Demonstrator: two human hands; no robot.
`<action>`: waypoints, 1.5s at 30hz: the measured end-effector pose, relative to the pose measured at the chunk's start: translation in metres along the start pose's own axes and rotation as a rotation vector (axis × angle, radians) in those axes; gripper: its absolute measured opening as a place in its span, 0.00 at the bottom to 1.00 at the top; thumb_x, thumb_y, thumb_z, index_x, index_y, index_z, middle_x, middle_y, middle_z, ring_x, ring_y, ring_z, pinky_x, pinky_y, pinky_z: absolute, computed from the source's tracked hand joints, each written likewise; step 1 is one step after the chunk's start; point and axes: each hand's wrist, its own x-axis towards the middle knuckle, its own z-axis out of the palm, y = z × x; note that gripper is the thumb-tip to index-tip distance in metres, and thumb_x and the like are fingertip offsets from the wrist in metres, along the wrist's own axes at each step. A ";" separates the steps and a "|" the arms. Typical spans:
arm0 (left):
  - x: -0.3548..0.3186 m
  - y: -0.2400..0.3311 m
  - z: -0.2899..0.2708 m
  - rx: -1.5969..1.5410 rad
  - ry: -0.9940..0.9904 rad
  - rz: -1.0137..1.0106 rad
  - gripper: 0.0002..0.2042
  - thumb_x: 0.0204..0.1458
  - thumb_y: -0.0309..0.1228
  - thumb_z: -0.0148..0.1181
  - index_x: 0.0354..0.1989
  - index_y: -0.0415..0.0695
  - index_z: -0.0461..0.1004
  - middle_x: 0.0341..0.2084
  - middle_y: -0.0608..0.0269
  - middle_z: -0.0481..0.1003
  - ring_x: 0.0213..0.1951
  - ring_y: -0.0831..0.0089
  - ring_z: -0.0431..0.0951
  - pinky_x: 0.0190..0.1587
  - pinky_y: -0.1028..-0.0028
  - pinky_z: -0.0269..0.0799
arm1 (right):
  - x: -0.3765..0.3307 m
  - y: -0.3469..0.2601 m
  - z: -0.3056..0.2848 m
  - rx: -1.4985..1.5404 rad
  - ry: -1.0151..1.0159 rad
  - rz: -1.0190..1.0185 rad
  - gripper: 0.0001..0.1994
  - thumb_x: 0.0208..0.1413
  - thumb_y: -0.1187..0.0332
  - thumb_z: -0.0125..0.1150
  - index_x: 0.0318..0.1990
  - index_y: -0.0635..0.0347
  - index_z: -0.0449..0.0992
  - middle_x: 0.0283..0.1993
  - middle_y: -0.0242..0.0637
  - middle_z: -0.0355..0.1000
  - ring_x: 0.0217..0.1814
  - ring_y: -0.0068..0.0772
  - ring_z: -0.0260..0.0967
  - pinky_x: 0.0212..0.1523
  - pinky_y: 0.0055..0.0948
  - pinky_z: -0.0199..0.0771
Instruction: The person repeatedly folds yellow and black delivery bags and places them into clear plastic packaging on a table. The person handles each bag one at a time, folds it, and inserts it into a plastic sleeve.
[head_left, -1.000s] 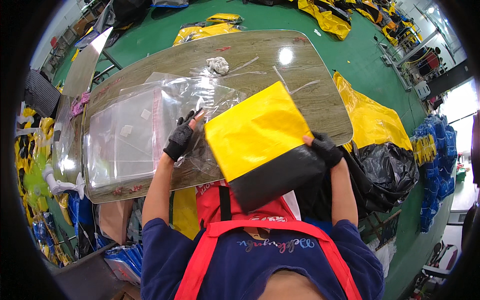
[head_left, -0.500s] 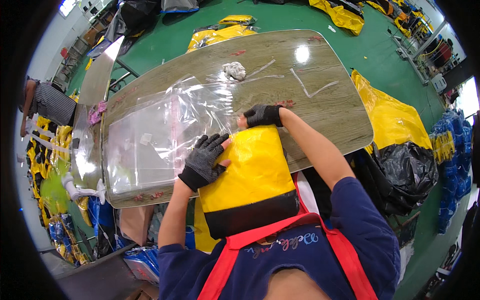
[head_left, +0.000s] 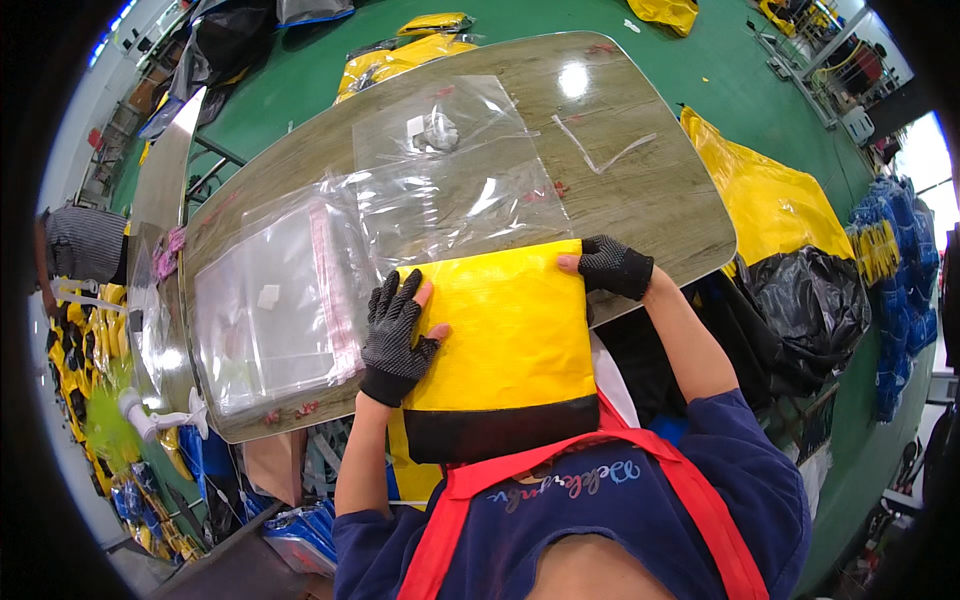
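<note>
A flat, folded yellow piece with a black lower band [head_left: 510,335] lies over the near edge of the table, against my front. My left hand [head_left: 397,335], in a dark dotted glove with bare thumb and fingertip, rests on its left edge with the fingers spread. At the upper right corner my right hand [head_left: 612,268] pinches the yellow piece, thumb on top and the other fingers curled beside or under it. Just beyond it a clear plastic bag [head_left: 470,180] is spread flat. To the left sits a stack of clear plastic bags [head_left: 270,310].
A wood-patterned table [head_left: 655,205] carries all this. Beneath the spread bag shows a crumpled white bundle [head_left: 436,130]; a thin clear strip [head_left: 605,160] lies to its right. A large yellow and black sack [head_left: 790,230] stands at right. Another person [head_left: 85,245] is at far left.
The clear bag beyond the yellow piece now lies spread flat and farther right, over the white bundle. My right hand has shifted right to the piece's corner; my left stays on its left edge.
</note>
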 end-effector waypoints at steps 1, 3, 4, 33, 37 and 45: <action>-0.002 -0.002 0.001 -0.028 0.026 0.007 0.25 0.49 0.29 0.60 0.57 0.41 0.66 0.60 0.48 0.63 0.64 0.47 0.56 0.66 0.57 0.50 | -0.003 -0.002 0.003 -0.022 0.000 0.026 0.23 0.52 0.56 0.65 0.48 0.66 0.74 0.41 0.38 0.75 0.41 0.26 0.72 0.44 0.24 0.73; -0.003 -0.004 0.001 -0.063 0.048 0.000 0.25 0.48 0.28 0.61 0.57 0.40 0.66 0.59 0.48 0.64 0.64 0.48 0.57 0.65 0.58 0.52 | 0.000 0.006 0.015 0.051 0.103 -0.154 0.15 0.49 0.63 0.69 0.39 0.64 0.76 0.34 0.32 0.74 0.37 0.21 0.70 0.42 0.21 0.71; -0.003 -0.004 0.001 -0.083 0.055 -0.003 0.26 0.48 0.27 0.61 0.57 0.40 0.66 0.58 0.47 0.64 0.63 0.48 0.58 0.64 0.59 0.53 | 0.008 0.021 0.014 0.053 0.160 -0.215 0.15 0.48 0.66 0.69 0.40 0.64 0.75 0.36 0.31 0.74 0.38 0.21 0.70 0.43 0.21 0.71; -0.015 -0.043 0.027 -0.683 0.292 -0.506 0.13 0.57 0.26 0.54 0.50 0.36 0.72 0.50 0.54 0.71 0.52 0.68 0.68 0.56 0.71 0.61 | -0.020 0.042 0.038 -0.585 0.636 -0.538 0.10 0.60 0.66 0.53 0.38 0.64 0.77 0.34 0.46 0.76 0.36 0.41 0.75 0.38 0.31 0.73; -0.005 -0.068 0.034 -0.982 0.301 -0.682 0.27 0.50 0.26 0.62 0.58 0.38 0.60 0.52 0.56 0.68 0.51 0.68 0.69 0.57 0.72 0.61 | -0.028 0.038 0.054 -0.341 0.715 -0.519 0.08 0.59 0.68 0.55 0.37 0.65 0.77 0.32 0.42 0.76 0.34 0.31 0.74 0.38 0.27 0.72; 0.009 -0.041 -0.003 -1.466 0.019 -0.809 0.20 0.55 0.36 0.57 0.53 0.38 0.67 0.42 0.60 0.75 0.43 0.73 0.74 0.48 0.74 0.68 | -0.020 0.043 0.069 0.027 0.752 -0.412 0.13 0.63 0.65 0.51 0.37 0.68 0.77 0.31 0.37 0.76 0.34 0.26 0.72 0.38 0.25 0.69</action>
